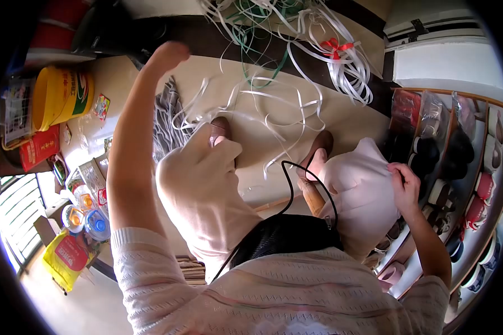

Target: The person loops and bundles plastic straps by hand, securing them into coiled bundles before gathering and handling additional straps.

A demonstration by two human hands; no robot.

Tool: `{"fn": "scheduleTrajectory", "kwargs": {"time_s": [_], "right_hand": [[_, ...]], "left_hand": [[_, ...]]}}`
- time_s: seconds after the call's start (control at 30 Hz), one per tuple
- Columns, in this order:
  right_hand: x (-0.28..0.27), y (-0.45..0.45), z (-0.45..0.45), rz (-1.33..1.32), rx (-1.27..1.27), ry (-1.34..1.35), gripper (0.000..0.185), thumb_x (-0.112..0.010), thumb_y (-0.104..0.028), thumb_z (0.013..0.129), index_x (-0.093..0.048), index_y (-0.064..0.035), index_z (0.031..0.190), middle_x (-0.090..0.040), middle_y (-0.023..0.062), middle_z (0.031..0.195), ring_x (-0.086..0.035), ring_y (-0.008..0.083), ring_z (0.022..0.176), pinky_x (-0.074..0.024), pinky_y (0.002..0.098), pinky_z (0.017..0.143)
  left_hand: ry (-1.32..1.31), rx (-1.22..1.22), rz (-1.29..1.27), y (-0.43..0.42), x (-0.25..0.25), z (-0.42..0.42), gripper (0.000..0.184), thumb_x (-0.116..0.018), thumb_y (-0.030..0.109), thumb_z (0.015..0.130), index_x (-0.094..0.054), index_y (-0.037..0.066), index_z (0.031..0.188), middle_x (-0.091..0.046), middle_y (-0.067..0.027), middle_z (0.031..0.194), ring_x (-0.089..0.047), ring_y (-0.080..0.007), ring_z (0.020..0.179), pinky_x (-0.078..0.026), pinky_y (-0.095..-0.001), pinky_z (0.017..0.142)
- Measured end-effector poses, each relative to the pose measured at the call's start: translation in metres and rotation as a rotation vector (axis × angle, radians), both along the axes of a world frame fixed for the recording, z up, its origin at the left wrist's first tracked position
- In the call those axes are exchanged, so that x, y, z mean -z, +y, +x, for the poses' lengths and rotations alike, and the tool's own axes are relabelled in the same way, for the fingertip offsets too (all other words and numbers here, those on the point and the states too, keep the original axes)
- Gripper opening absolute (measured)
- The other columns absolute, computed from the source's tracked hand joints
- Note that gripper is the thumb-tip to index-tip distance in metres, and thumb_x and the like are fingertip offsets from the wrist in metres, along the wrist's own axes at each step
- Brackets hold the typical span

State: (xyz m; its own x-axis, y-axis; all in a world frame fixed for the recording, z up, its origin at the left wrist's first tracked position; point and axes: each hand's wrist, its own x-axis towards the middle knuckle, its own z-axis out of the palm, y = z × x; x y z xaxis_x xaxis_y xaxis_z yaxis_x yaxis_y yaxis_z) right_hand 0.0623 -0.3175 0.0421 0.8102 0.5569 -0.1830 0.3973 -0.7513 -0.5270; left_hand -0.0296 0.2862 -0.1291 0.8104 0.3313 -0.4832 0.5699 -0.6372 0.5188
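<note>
My left hand (170, 56) is raised at the upper left, at the end of an outstretched arm; its fingers look curled and blurred, and what they hold, if anything, cannot be made out. On the right, my right hand (406, 187) rests on the pale trousers (369, 192) at the knee, its fingers bent against the cloth. Loose white straps (296, 106) lie on the floor in front of my feet. A bundle of white straps (349, 70) with a red tie (336, 48) sits at the top. A black bag (288, 234) with a cord is on my lap.
A shoe rack (452, 184) stands on the right. At the left are a yellow bucket (61, 97), clear bottles (96, 223) and a yellow bag (64, 259). A grey striped cloth (167, 120) lies by my feet. Green straps (262, 33) tangle at the top.
</note>
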Motion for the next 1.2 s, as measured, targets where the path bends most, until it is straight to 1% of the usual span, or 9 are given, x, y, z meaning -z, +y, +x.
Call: {"fn": "scheduleTrajectory", "kwargs": {"time_s": [0.13,0.2,0.27,0.3,0.37,0.43,0.7,1.0,1.2], "right_hand": [[0.000,-0.011,0.002,0.030,0.061,0.023,0.006,-0.050,0.002,0.081,-0.056,0.0029,0.082,-0.062,0.0121,0.083,-0.060,0.0208,0.077,-0.0451,0.0266,0.073],[-0.001,-0.018,0.004,0.025,0.083,0.043,0.007,-0.049,0.003,0.081,-0.056,0.0029,0.083,-0.061,0.0125,0.084,-0.059,0.0207,0.077,-0.0447,0.0265,0.073],[-0.002,-0.025,0.007,0.023,0.092,0.057,0.007,-0.048,0.003,0.081,-0.055,0.0028,0.083,-0.060,0.0129,0.085,-0.059,0.0206,0.077,-0.0443,0.0264,0.073],[-0.003,-0.029,0.008,0.019,0.088,0.066,0.008,-0.048,0.004,0.081,-0.055,0.0027,0.083,-0.060,0.0131,0.086,-0.058,0.0206,0.078,-0.0440,0.0265,0.073],[-0.003,-0.038,0.008,0.004,0.101,0.086,0.009,-0.046,0.005,0.081,-0.055,0.0025,0.083,-0.060,0.0134,0.087,-0.057,0.0206,0.079,-0.0436,0.0266,0.074],[-0.002,-0.049,0.008,-0.020,0.133,0.108,0.010,-0.045,0.006,0.081,-0.055,0.0024,0.084,-0.060,0.0136,0.089,-0.057,0.0206,0.080,-0.0432,0.0270,0.075],[-0.005,-0.058,0.017,-0.032,0.188,0.229,0.011,-0.044,0.001,0.082,-0.054,0.0029,0.086,-0.059,0.0154,0.094,-0.056,0.0216,0.085,-0.0426,0.0281,0.078],[-0.005,-0.060,0.011,0.039,0.134,0.169,0.009,-0.046,0.004,0.082,-0.054,0.0032,0.085,-0.059,0.0137,0.090,-0.057,0.0199,0.082,-0.0431,0.0267,0.076],[0.002,-0.052,-0.004,0.164,0.129,0.067,0.006,-0.051,0.002,0.082,-0.056,0.0023,0.084,-0.060,0.0113,0.084,-0.059,0.0186,0.077,-0.0444,0.0254,0.071]], "left_hand": [[-0.103,0.326,0.196,-0.087,0.055,0.100,0.021,-0.051,0.024,0.077,-0.068,0.011,0.079,-0.065,-0.0108,0.085,-0.062,-0.0284,0.078,-0.051,-0.0408,0.063],[-0.178,0.817,0.569,-0.172,0.126,0.114,0.022,-0.051,0.020,0.075,-0.068,0.007,0.080,-0.065,-0.0126,0.085,-0.064,-0.0272,0.078,-0.052,-0.0407,0.061],[0.126,0.246,-0.160,-0.255,0.174,0.115,0.023,-0.052,0.023,0.075,-0.067,0.006,0.077,-0.064,-0.0137,0.084,-0.064,-0.0256,0.066,-0.052,-0.0371,0.055],[0.307,-0.002,-0.488,-0.283,0.175,0.114,0.028,-0.054,0.020,0.074,-0.066,0.002,0.092,-0.064,-0.0129,0.079,-0.062,-0.0219,0.059,-0.053,-0.0335,0.053],[0.156,-0.540,-0.750,-0.331,0.173,0.098,0.040,-0.058,0.014,0.070,-0.060,0.005,0.109,-0.062,-0.0108,0.073,-0.059,-0.0173,0.055,-0.052,-0.0290,0.050],[0.098,-0.585,-0.837,-0.352,0.195,0.095,0.054,-0.061,0.010,0.065,-0.055,0.011,0.119,-0.060,-0.0094,0.070,-0.057,-0.0156,0.055,-0.052,-0.0275,0.049],[0.125,-0.716,-0.909,-0.360,0.205,0.121,0.042,-0.058,0.012,0.068,-0.061,0.015,0.110,-0.062,-0.0081,0.086,-0.059,-0.0164,0.064,-0.049,-0.0297,0.051],[-0.164,-0.658,-0.761,-0.345,0.146,0.094,0.025,-0.056,0.005,0.068,-0.064,0.005,0.091,-0.064,-0.0050,0.074,-0.060,-0.0139,0.063,-0.045,-0.0254,0.053],[-0.515,-0.661,-1.229,-0.305,0.018,0.099,0.010,-0.053,-0.005,0.068,-0.053,0.003,0.074,-0.063,-0.0116,0.075,-0.063,-0.0187,0.066,-0.045,-0.0249,0.054]]}}
